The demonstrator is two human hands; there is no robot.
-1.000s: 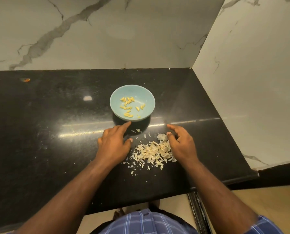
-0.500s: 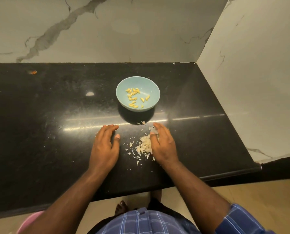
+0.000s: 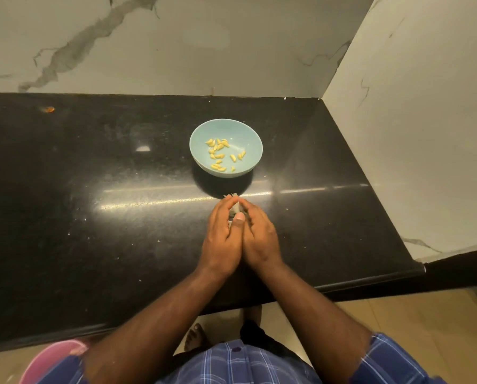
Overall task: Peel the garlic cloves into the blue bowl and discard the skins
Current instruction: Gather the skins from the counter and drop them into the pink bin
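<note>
Head view: the blue bowl [image 3: 226, 148] stands upright on the black countertop [image 3: 93, 203], toward the back, near the corner of the marble walls [image 3: 412, 120]. Peeled garlic cloves [image 3: 220, 152] lie loose inside it; no unpeeled clove can be seen anywhere on the counter. By that evidence the peeling step is judged complete, and the step in hand is disposal of the skins.

The left hand [image 3: 220, 239] and the right hand [image 3: 258, 236] are pressed together side by side on the countertop, just in front of the bowl but apart from it. Their fingers curve inward to form a closed cup around the garlic skins [image 3: 235, 209]. Only a pale sliver of the skins shows in the gap between the fingertips, with a scrap protruding at the far end; the bulk of the pile is hidden by the hands. Both hands therefore grasp the skins jointly. Small pale flecks [image 3: 93, 217] lie scattered on the dark surface to the left of the hands.

A pink container [image 3: 51, 361] shows at the lower left edge, below counter level; whether it is a waste bin cannot be told.

Next move, as judged: lift the cupped hands together while maintaining inward pressure, so the light, dry skins do not slip out through the gaps. Carry the load clear of the bowl, so no skin falls among the cloves. The stray flecks will call for a second sweep.
</note>
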